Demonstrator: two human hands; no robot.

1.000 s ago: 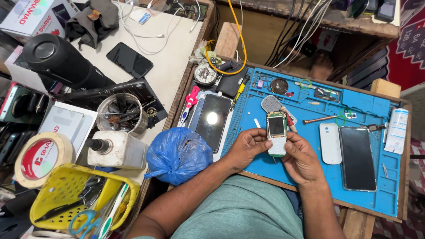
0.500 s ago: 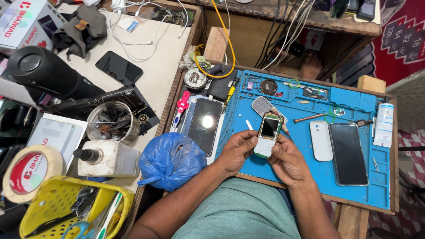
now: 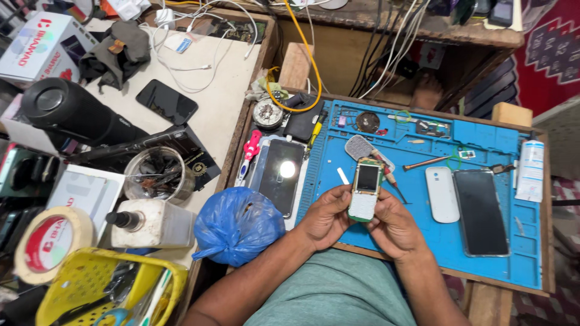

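Your left hand (image 3: 325, 218) and right hand (image 3: 394, 228) each close their fingers on the sides of a small green keypad phone (image 3: 365, 189), holding it screen-up above the blue mat (image 3: 417, 235). At three o'clock lies a white back cover (image 3: 441, 194); at nine o'clock, a dark smartphone (image 3: 278, 175).

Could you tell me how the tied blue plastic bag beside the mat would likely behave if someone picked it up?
The blue plastic bag looks soft and crinkled, so it would probably sag and deform. Its bulging shape suggests loose contents that may shift. The glossy film could be a little slippery.
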